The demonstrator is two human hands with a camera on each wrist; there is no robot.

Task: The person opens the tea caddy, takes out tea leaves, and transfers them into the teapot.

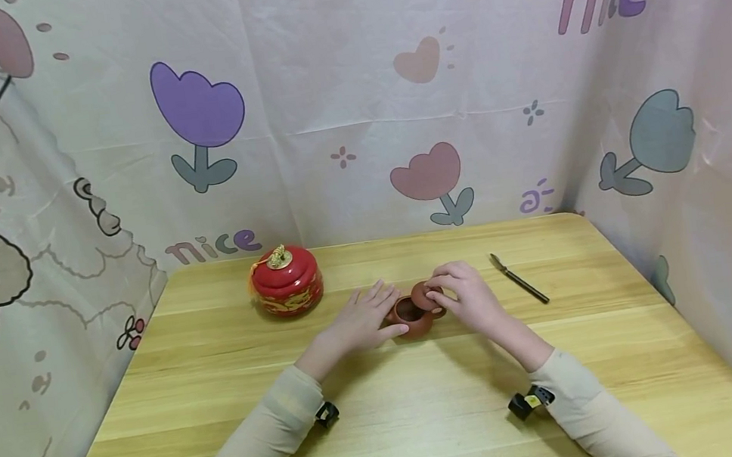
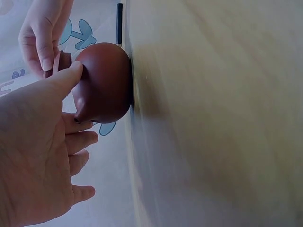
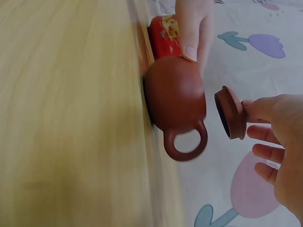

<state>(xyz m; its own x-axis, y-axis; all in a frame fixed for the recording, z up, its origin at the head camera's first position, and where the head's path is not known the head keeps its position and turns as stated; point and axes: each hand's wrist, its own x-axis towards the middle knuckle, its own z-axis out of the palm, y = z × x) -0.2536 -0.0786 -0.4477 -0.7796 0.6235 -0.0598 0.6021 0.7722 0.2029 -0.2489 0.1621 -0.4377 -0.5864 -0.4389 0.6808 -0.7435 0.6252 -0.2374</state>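
A small reddish-brown clay teapot (image 1: 414, 324) sits upright on the table, its top uncovered. Its spout (image 2: 84, 112) points toward my left hand (image 1: 366, 318), whose fingers are extended, with the thumb touching the pot near its rim. On the opposite side is the looped handle (image 3: 186, 148). My right hand (image 1: 466, 296) pinches the teapot lid (image 3: 230, 113) by its top, holding it tilted just off the opening on the handle side. The lid and the pot are apart in the right wrist view.
A red lidded jar (image 1: 286, 282) with gold decoration and a tassel stands at the back left. To the right of the teapot lies a slim dark tool with a pointed tip (image 1: 519, 278). A printed curtain (image 1: 320, 74) hangs behind the wooden table (image 1: 419, 435).
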